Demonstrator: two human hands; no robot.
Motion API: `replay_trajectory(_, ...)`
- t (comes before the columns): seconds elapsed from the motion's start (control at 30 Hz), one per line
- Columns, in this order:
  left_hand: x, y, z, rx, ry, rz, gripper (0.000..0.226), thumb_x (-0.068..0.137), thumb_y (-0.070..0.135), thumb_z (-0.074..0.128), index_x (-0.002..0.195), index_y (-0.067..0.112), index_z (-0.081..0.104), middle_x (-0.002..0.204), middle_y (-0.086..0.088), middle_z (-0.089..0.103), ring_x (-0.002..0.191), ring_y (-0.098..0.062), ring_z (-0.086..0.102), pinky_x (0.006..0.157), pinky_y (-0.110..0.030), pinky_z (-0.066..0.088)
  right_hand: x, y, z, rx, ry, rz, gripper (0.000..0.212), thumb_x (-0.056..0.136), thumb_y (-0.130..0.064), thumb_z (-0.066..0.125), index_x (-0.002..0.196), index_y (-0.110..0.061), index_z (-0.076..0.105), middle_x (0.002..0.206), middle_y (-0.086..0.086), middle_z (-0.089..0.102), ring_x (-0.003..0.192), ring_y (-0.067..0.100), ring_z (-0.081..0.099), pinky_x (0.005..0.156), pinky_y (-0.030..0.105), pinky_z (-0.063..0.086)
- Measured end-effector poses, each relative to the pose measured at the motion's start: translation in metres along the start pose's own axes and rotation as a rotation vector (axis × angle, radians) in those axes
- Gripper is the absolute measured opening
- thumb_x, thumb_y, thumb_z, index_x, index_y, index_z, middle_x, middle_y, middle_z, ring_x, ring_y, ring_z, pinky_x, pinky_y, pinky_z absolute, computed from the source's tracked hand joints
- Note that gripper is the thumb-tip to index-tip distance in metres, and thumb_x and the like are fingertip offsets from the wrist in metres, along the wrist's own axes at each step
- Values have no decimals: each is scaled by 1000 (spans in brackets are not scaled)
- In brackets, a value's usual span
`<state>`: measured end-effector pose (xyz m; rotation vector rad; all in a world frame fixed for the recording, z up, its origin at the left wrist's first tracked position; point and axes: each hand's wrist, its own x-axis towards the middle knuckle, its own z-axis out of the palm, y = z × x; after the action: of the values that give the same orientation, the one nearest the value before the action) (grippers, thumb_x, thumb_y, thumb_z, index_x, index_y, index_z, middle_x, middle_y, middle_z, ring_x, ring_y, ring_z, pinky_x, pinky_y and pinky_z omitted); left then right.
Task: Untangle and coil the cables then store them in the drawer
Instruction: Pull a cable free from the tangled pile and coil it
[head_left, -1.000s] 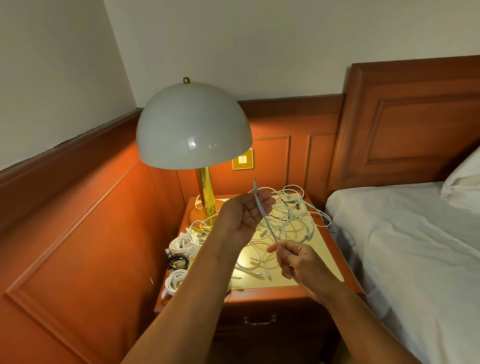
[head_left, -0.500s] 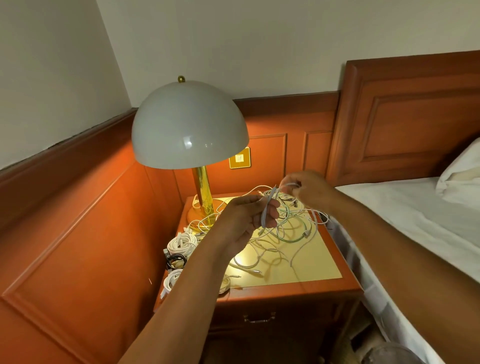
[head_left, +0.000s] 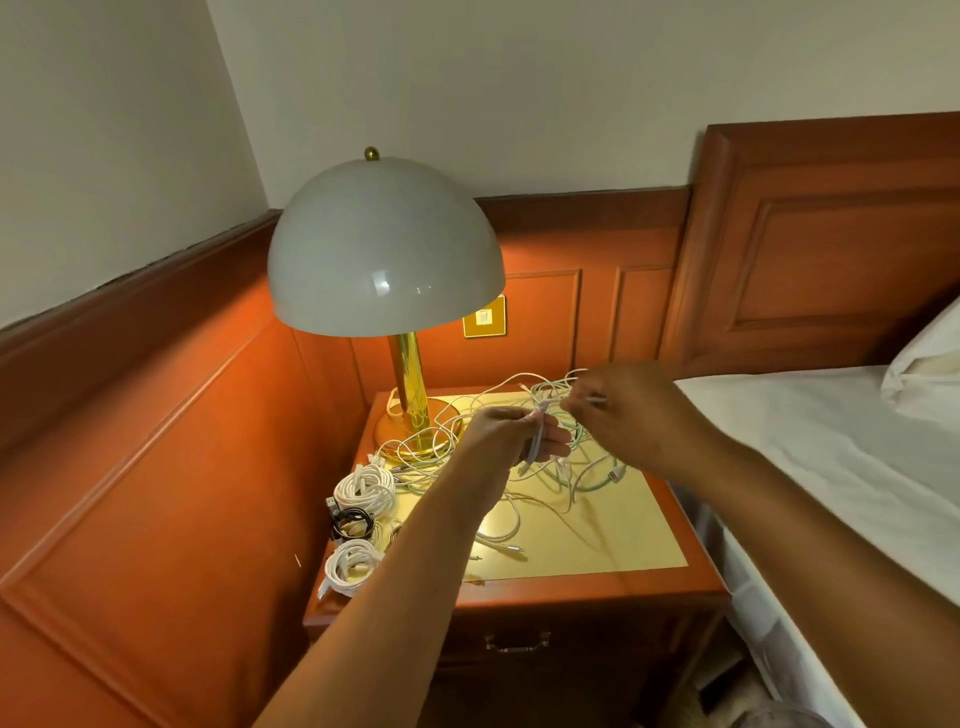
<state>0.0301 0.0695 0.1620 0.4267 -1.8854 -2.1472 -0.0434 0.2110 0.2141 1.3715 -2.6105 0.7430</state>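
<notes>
A tangle of white and pale green cables (head_left: 566, 467) lies spread on the nightstand top (head_left: 623, 551). My left hand (head_left: 511, 434) grips a folded length of white cable (head_left: 535, 441) above the tangle. My right hand (head_left: 628, 410) is just right of it, fingers pinching the same cable's free part near its end. Two white coils (head_left: 363, 486) (head_left: 350, 566) and a black coil (head_left: 353, 522) sit at the nightstand's left edge. The drawer (head_left: 519, 642) below is closed, its metal handle showing.
A dome-shaded lamp (head_left: 387, 249) with a brass stem stands at the nightstand's back left. Wooden wall panelling closes in the left side. A bed with white sheet (head_left: 831, 467) and pillow lies right, against a wooden headboard.
My right hand went from low in front of the nightstand up and back to beside my left hand, drawing the cable with it. The left hand still holds the folded cable.
</notes>
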Motion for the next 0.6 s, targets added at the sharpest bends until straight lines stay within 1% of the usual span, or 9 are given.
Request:
replay_trajectory(0.1,3,2,3,-86,55,-8,23,99,7,48,94,-5,67,74,-8,72,70,-19,69,67,-26,52,-24,-7,22,144,7,64,20,99,-17,49,93,-13,68,86,3,65,75,13,54,68,32,42)
replay_trajectory(0.17,4,3,5,-182,83,-24,23,99,7,47,96,-4,67,82,-11,73,76,-22,70,69,-27,55,-39,-11,43,276,46,131,29,100,-12,46,122,-14,64,107,2,67,75,2,52,66,19,41)
replay_trajectory(0.2,5,3,6,-234,91,-30,23,100,6,46,97,-4,67,88,-14,73,80,-24,71,71,-28,57,-45,-11,55,368,56,179,34,100,-11,46,130,-16,59,108,0,67,69,-1,50,62,12,38)
replay_trajectory(0.23,6,3,6,-281,97,-36,23,100,6,45,98,-3,66,91,-15,73,82,-25,72,72,-28,58,-50,-12,66,496,50,224,35,100,-10,45,131,-20,59,98,-4,68,62,-1,48,59,10,36)
replay_trajectory(0.3,5,5,7,-368,101,-65,24,100,6,44,99,-3,66,90,-14,73,80,-23,73,71,-26,57,-56,-8,85,793,21,312,33,99,-4,44,115,-23,66,70,-4,61,55,9,48,56,21,42)
replay_trajectory(0.37,4,8,8,-457,103,-92,24,100,6,43,101,-4,65,88,-14,74,78,-21,73,72,-26,57,-58,0,96,974,9,381,27,99,-5,46,100,-18,69,64,3,58,54,20,46,52,30,42)
replay_trajectory(0.43,1,13,8,-520,102,-95,25,101,6,42,99,-3,66,84,-12,74,74,-20,73,72,-25,57,-58,4,102,1071,-37,424,24,100,-22,52,91,-8,69,60,7,54,48,18,42,46,27,38)
replay_trajectory(0.5,-3,17,9,-549,83,-83,28,101,8,41,93,-2,66,78,-10,73,69,-18,72,67,-23,58,-56,8,104,1114,-105,462,43,93,-41,56,81,-1,65,53,7,45,42,15,34,42,24,30)
replay_trajectory(0.6,-8,23,10,-562,65,-56,27,101,8,41,93,-2,65,72,-7,70,63,-16,69,63,-23,58,-46,18,102,1143,-171,476,43,94,-42,53,80,-2,63,53,4,37,44,13,26,43,23,22)
